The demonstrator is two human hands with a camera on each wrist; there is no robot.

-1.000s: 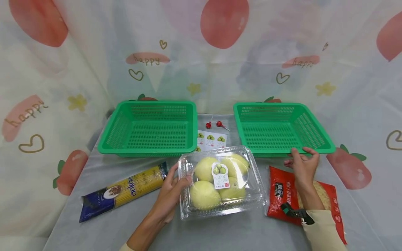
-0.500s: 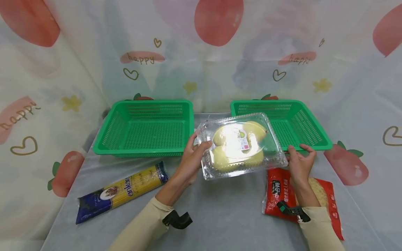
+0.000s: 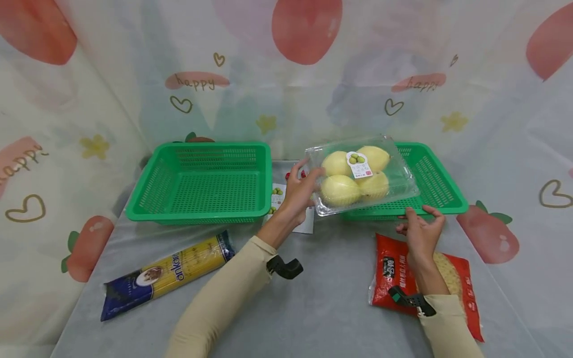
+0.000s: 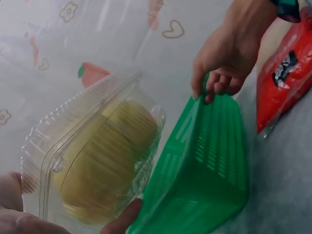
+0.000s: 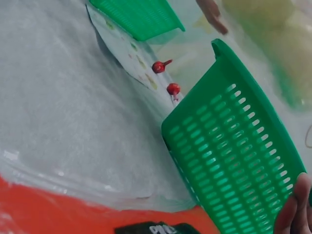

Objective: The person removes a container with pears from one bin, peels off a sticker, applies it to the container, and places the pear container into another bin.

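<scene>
on my far left a pack of spaghetti [image 3: 167, 273] lies slantwise on the grey table [image 3: 313, 308], well apart from both my hands. behind it sits the left green basket [image 3: 199, 181], with nothing in it that i can see. in the gap between the two baskets lie a sheet of fruit stickers [image 3: 277, 196] and two small red lollipops [image 5: 165, 78].

my left hand [image 3: 299, 191] grips the left short end of the clear clamshell of yellow pears [image 3: 360, 174], fingers over the lid edge and thumb curled under, as the left wrist view shows. the box is up off the table and tilted, its near edge lower. its long axis runs left to right, and most of it hangs over the near left part of the right green basket [image 3: 436, 179], while the end i hold sticks out past the basket's left wall. so the basket floor lies ahead, below and to the right of my left hand.

my right hand [image 3: 421, 233] pinches the near rim of that right basket, thumb and fingers curled on the edge, just beside the box's near right corner but not touching it. this hand is the nearer to the basket; only the left carries the box. under my right forearm a red snack bag [image 3: 394, 271] lies flat on the table
</scene>
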